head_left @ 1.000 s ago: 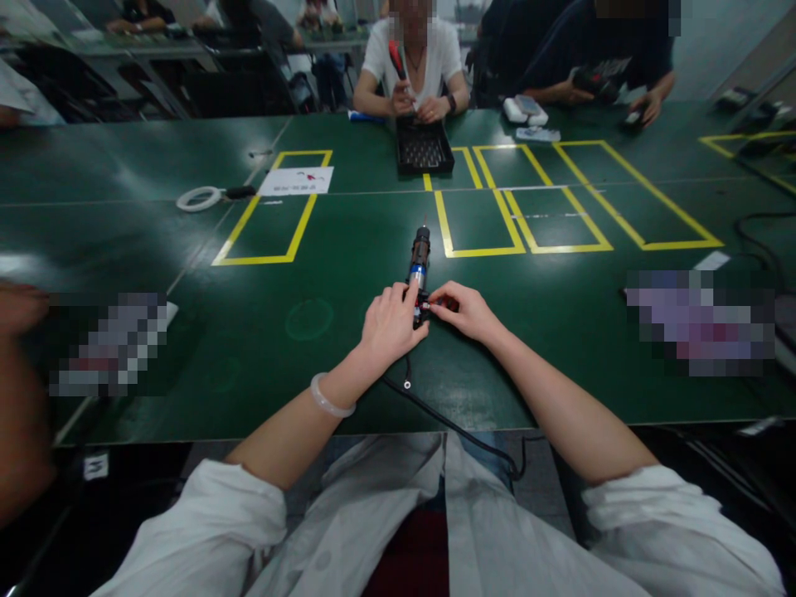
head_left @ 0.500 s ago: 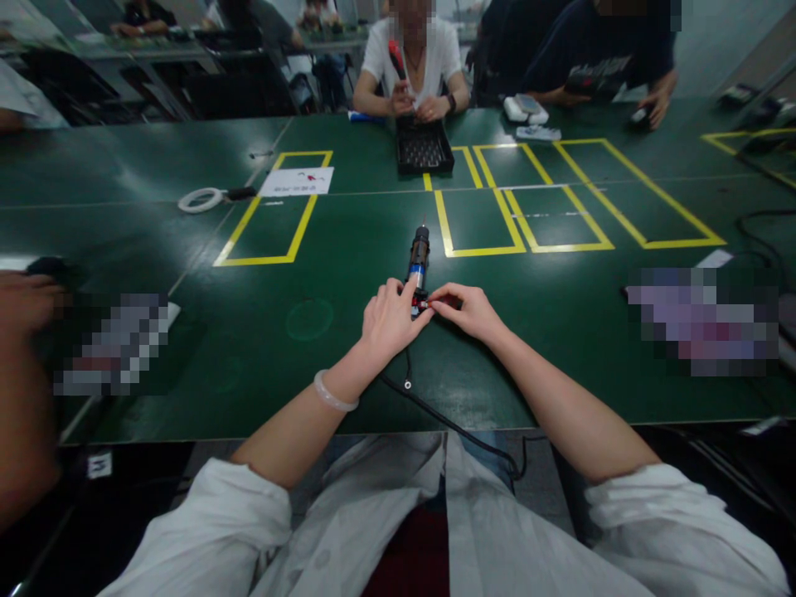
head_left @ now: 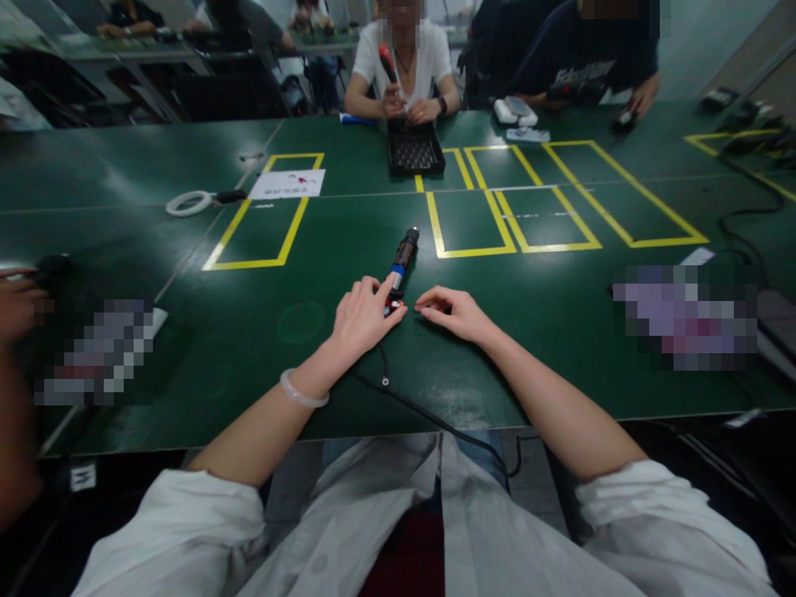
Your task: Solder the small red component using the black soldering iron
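An electric screwdriver with a black nose and a blue band lies on the green table, bit facing away from me. My left hand is closed around its rear end, index finger along the body. Beside my left thumb, a small red and white part shows at the tool's tail; its details are too small to make out. My right hand is just to the right, fingers curved and apart, with nothing visible in it. Below my left hand, a thin wire ends in a ring terminal. A black cable runs off the front edge.
Yellow tape outlines mark the table. A black tray of small parts stands before a person holding a red-handled tool. A white cable coil and paper sheet lie left. Blurred-out items lie at both sides.
My right hand has come away from the tool's tail, leaving a gap. My left hand and the screwdriver have shifted left, and the tool now tilts more to the right.
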A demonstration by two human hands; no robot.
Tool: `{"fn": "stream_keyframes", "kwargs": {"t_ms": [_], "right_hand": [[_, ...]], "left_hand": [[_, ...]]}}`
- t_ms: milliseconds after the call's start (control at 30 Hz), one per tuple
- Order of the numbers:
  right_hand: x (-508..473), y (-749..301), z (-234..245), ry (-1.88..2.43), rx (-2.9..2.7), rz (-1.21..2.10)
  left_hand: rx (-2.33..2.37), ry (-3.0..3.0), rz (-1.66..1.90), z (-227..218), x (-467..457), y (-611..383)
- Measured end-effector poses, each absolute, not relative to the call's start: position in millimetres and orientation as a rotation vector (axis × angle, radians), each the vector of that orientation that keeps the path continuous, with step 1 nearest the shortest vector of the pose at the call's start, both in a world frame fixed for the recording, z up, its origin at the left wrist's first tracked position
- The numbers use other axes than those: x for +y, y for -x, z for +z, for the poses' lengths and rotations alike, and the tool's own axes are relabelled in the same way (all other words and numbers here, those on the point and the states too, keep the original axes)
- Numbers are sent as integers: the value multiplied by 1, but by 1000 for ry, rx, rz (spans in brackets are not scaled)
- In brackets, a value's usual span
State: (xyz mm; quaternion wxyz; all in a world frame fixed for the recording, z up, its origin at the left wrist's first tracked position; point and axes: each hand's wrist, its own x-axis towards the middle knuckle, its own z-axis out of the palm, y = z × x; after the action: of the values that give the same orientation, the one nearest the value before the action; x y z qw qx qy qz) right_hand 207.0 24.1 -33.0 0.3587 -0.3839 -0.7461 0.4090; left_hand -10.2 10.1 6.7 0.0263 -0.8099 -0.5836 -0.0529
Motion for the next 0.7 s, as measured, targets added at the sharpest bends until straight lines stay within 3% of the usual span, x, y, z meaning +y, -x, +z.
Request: {"fn": "stream_keyframes", "kwargs": {"t_ms": [700], "right_hand": [[24,-207,-32,1050,-1952,1055]], "left_hand": [[-2278,1919,286,20,85,276]]}}
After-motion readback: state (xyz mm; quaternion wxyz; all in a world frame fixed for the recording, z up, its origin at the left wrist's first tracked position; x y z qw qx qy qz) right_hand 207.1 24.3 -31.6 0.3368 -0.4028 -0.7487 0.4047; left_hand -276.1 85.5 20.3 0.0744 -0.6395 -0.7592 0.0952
